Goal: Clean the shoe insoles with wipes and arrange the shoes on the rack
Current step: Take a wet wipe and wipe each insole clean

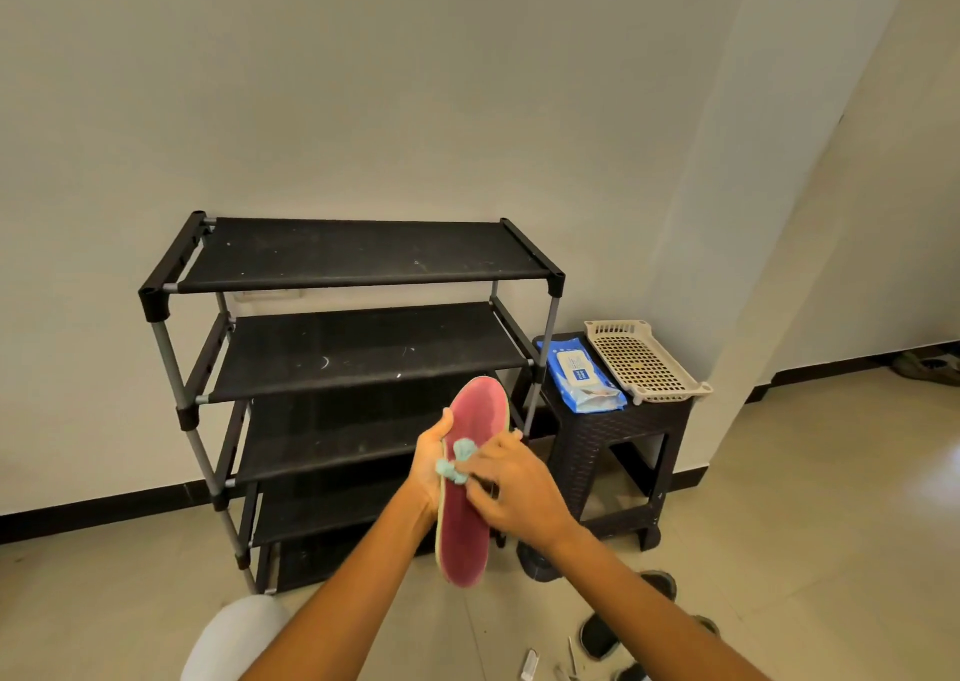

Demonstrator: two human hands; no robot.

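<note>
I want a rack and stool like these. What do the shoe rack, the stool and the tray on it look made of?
Shoe rack: shelves look like matte black fabric stretched between bars, dusty with pale marks; grey posts seem metal, black joints plastic. Stool: probably moulded dark plastic, given its woven rattan-like pattern. Tray: cream plastic by its look, with a perforated grid base.

We are finding no legible text. The wipes pack (584,379), at 3 o'clock of the rack (353,368), is showing a white label (575,367) with a blue square logo; its print is remaining too small to read.
</note>
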